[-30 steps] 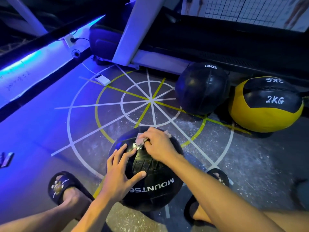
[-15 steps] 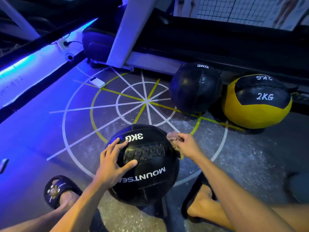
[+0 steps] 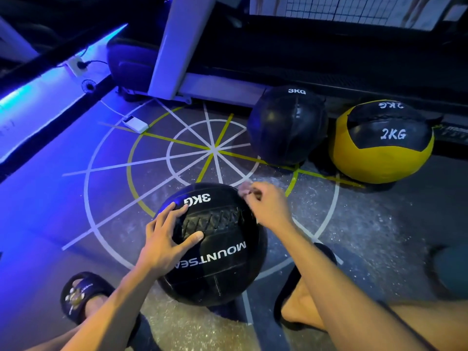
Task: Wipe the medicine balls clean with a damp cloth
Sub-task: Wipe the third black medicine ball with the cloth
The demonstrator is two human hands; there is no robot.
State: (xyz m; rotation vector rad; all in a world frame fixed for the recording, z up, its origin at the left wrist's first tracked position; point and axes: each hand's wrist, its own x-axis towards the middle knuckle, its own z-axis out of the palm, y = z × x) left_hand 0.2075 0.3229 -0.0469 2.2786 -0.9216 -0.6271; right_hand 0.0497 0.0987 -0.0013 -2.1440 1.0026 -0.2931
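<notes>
A black 3KG medicine ball [image 3: 222, 262] marked MOUNTSEA rests on the floor between my feet. My left hand [image 3: 167, 239] lies flat on its near left side, fingers spread over the stitched seam. My right hand [image 3: 268, 206] is closed on a small pale cloth [image 3: 247, 190] at the ball's upper right edge. Further back stand a second black 3KG ball [image 3: 287, 127] and a yellow and black 2KG ball [image 3: 382, 145], side by side.
A treadmill base [image 3: 197, 89] and its white upright run along the back. A white power bank [image 3: 135, 124] with a cable lies on the painted floor circle [image 3: 87, 198]. My sandalled feet [image 3: 81, 297] flank the near ball. A dark object sits at the right edge [image 3: 450, 272].
My right hand swept the cloth from the top of the ball to its upper right edge. The 3KG label came into view. My left hand stayed on the ball.
</notes>
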